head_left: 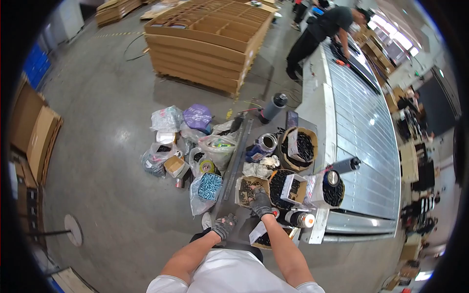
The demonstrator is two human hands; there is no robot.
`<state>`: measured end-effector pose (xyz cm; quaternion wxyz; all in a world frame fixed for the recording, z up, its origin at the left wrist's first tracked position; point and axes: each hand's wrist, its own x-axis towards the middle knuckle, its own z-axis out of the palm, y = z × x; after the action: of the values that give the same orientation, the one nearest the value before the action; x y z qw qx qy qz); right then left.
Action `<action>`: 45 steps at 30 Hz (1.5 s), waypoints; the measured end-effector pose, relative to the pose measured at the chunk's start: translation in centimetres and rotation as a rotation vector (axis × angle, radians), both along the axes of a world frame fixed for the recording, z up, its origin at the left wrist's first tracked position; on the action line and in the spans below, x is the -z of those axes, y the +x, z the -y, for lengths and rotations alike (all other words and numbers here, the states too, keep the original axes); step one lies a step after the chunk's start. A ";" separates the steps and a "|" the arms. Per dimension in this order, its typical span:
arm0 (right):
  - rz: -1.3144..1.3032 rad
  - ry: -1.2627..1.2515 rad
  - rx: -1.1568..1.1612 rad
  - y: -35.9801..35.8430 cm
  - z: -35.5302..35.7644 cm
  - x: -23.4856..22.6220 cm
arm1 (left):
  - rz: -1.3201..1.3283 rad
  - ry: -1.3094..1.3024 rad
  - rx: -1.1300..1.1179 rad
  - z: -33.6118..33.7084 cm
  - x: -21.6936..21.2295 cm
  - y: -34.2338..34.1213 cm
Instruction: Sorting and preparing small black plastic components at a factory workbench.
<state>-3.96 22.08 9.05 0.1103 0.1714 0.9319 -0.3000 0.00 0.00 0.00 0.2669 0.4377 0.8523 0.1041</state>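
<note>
Reaching into a shallow cardboard box (239,194) of small brownish pieces, the person's right grip (260,199), in a grey glove, has its fingertips down among them; I cannot tell whether it has closed on any. The box sits on a grey worktop (242,215). The left grip (224,227), gloved alike, is near the worktop's edge, lower left of the box; whether it holds anything I cannot tell. Just right of the box is a carton of black pieces (277,187), a small white box (294,187) lying on top. Behind stand a white cloth (256,169) and an open blue flask (256,151). Left, a clear bag holds blue screws (210,186). Further off, a co-worker (328,27) bends over a long silver surface (364,141).
</note>
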 end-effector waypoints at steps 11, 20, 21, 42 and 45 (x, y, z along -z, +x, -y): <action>-0.205 0.289 -0.195 -4.1 -0.1 5.3 | 0.447 0.424 -0.595 2.4 -3.3 0.1; -0.215 -0.132 0.108 -2.2 -1.9 4.1 | 0.908 0.552 -0.810 2.9 -5.3 -1.6; -0.208 -0.217 0.162 -2.1 -2.2 3.5 | 0.949 0.570 -0.810 2.9 -5.9 -1.9; -0.268 -1.584 0.698 3.1 -0.9 -5.6 | 0.937 0.655 -0.798 0.3 -14.9 -6.8; -0.270 -1.565 0.684 3.7 -0.7 -6.5 | 0.965 0.787 -0.806 -0.8 -15.1 -7.4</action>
<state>-0.25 22.82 15.55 -0.0114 0.2799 0.3597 -0.8900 -7.41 0.78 15.10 0.3763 0.0599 0.6345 0.6725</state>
